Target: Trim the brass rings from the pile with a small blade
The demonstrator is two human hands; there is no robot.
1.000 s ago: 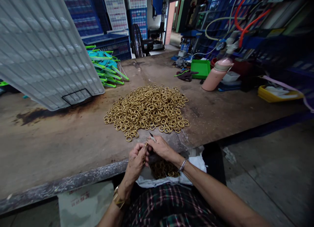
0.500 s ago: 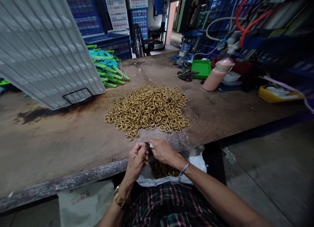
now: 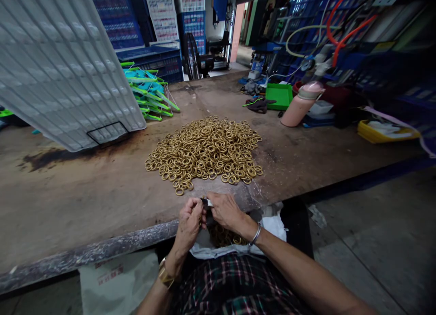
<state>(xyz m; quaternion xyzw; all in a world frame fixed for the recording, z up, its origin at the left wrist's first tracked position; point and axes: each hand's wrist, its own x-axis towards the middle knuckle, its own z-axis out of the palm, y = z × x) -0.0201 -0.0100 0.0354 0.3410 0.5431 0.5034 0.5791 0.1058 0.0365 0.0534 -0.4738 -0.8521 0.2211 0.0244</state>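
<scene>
In front of me on the workbench lies a heap of brass-coloured rings (image 3: 209, 149). My left hand (image 3: 190, 217) is closed at the bench's front edge, its fingers pinched together, with a glint of a brass-coloured ring showing between them. Close beside it, my right hand (image 3: 226, 210) grips a small tool (image 3: 206, 202) with a dark tip and a whitish body, its tip against the left fingertips. The tool's exact kind is too small to tell. Below my hands, an open white sack (image 3: 211, 251) on my lap holds more rings, partly hidden by the right hand.
A tilted white ribbed plastic crate (image 3: 68, 69) stands at left, beside green and turquoise plastic pieces (image 3: 150, 94). Toward the right are a green tray (image 3: 279, 96), a pink bottle (image 3: 301, 107) and a yellow tray (image 3: 384, 132). A pale bag (image 3: 119, 283) hangs below the bench edge.
The right hand and small tool have shifted very slightly at the left fingertips, and more of the tool's whitish body shows. The ring heap is unchanged.
</scene>
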